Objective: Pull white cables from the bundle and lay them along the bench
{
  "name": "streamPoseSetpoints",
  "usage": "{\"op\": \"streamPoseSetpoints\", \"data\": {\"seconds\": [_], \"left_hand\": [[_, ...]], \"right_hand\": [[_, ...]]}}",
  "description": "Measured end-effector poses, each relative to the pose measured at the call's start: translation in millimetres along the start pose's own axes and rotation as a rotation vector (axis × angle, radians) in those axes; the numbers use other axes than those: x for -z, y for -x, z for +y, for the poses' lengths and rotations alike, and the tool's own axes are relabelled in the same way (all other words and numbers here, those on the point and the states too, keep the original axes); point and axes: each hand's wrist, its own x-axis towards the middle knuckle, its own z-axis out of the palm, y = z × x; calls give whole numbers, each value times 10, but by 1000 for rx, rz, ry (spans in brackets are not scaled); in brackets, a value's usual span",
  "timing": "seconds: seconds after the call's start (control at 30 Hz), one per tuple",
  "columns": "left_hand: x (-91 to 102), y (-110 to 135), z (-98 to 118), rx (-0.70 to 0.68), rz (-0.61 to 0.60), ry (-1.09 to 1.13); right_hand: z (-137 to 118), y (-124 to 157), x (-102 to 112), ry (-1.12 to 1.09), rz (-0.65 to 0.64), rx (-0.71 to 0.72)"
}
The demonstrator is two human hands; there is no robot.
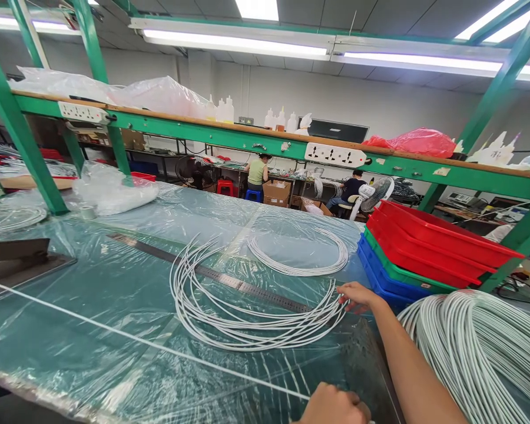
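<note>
At the bottom edge, my left hand (335, 405) is closed around a white wire (145, 341), which runs taut across the table to the left edge. My right hand (357, 296) reaches forward with fingers stretched out and apart, at the right-hand ends of a loose bundle of curved white wires (247, 333). Its fingertips appear to touch those ends. Beneath the bundle, a steel ruler (238, 285) lies slantwise. Behind it is a smaller arc of white wires (298, 270). Between my arms sits a dark metal plate (365, 368).
Right of my arm lies a big coil of white wire (463, 347); behind it stand stacked red, green and blue trays (437, 247). A dark metal bracket (22, 259) sits left. A green shelf frame (229, 131) spans the table's back. Two people sit working farther off.
</note>
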Motion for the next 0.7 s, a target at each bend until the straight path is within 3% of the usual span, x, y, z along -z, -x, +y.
{"op": "streamPoseSetpoints", "data": {"seconds": [0.17, 0.37, 0.7], "left_hand": [[119, 11, 32, 47, -97, 18], [67, 13, 24, 18, 10, 27], [70, 5, 28, 32, -33, 14]], "right_hand": [[-19, 34, 5, 3, -16, 10], [-5, -1, -3, -3, -33, 15], [-51, 71, -25, -10, -33, 15]]}}
